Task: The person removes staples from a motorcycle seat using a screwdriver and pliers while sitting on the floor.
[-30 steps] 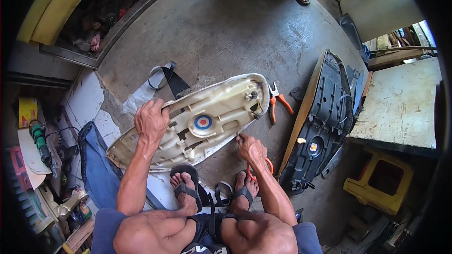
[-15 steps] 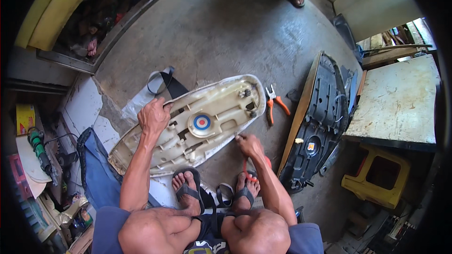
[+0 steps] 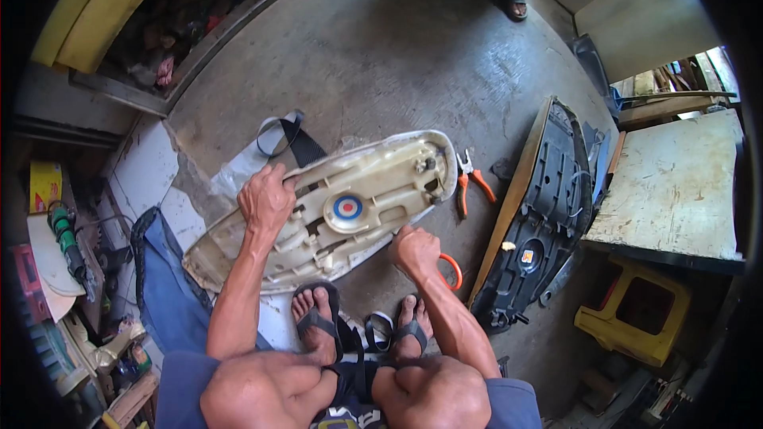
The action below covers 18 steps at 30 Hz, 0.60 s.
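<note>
My left hand [image 3: 266,199] is closed on the upper edge of a cream plastic seat base [image 3: 381,202], which lies angled before my feet, its moulded underside up with a red-and-blue ringed disc in the middle. My right hand [image 3: 415,250] is closed on a tool with an orange loop handle [image 3: 451,270] at the base's lower edge; the tool's working end is hidden. Orange-handled pliers [image 3: 478,187] lie just right of the base. A clear plastic sheet [image 3: 230,180] and black straps [image 3: 294,143] lie beyond it.
A black seat base [image 3: 540,214] lies at the right, beside a worn panel-topped bench [image 3: 668,183] and yellow moulded piece [image 3: 632,310]. A green power tool [image 3: 65,242] sits among clutter at left, near blue fabric [image 3: 167,278]. Another person's sandalled feet [image 3: 513,4] are at the top.
My right hand has shifted slightly left and its knuckles are more bunched against the base's edge. The left hand still grips the upper edge. The view has shifted slightly.
</note>
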Each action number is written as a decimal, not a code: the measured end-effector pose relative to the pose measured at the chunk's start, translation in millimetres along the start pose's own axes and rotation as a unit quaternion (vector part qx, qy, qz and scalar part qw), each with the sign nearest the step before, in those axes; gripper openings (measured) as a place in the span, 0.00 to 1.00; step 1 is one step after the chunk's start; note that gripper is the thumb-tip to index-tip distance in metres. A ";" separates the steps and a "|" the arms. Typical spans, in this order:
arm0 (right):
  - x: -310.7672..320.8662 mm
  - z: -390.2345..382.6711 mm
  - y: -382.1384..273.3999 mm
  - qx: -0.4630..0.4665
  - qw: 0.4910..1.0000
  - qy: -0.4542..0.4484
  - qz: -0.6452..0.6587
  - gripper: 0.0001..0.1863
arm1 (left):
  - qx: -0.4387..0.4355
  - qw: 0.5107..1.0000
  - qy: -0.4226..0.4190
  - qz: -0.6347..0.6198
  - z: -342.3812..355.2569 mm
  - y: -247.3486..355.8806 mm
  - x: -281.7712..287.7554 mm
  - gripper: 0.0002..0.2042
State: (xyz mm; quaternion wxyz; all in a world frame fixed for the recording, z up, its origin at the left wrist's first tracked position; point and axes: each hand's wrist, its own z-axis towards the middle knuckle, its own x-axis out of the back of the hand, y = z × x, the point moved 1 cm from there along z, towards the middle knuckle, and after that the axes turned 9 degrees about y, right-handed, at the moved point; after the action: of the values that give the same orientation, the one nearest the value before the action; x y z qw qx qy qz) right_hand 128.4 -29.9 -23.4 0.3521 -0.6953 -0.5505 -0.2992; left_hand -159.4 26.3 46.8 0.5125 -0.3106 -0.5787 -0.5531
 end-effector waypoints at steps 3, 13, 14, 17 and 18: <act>-35.7 -1.6 55.0 -0.025 0.963 -0.014 0.269 0.24 | -0.008 1.000 0.000 -0.008 5.8 -2.1 -9.3 0.13; 2.7 -9.6 -4.4 0.030 0.996 0.014 -0.086 0.22 | -0.001 1.000 -0.005 -0.009 3.6 -7.8 -9.1 0.13; -7.8 -13.1 3.7 0.005 1.000 -0.018 0.011 0.23 | 0.000 1.000 -0.009 -0.004 -0.5 -10.7 -10.4 0.13; -19.7 -21.0 24.3 -0.074 0.949 -0.092 0.293 0.26 | 0.002 1.000 -0.005 -0.005 4.9 -11.9 -9.3 0.13; -22.1 -23.1 23.6 -0.101 0.911 -0.121 0.382 0.26 | 0.003 1.000 -0.006 -0.003 7.2 -10.2 -8.1 0.13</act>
State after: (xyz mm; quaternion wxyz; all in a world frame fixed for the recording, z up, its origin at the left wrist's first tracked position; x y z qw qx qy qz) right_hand 146.0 -64.5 -31.8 0.2986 -0.9151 -0.2480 -0.1093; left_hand -168.4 33.0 36.9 0.5081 -0.3110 -0.5842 -0.5513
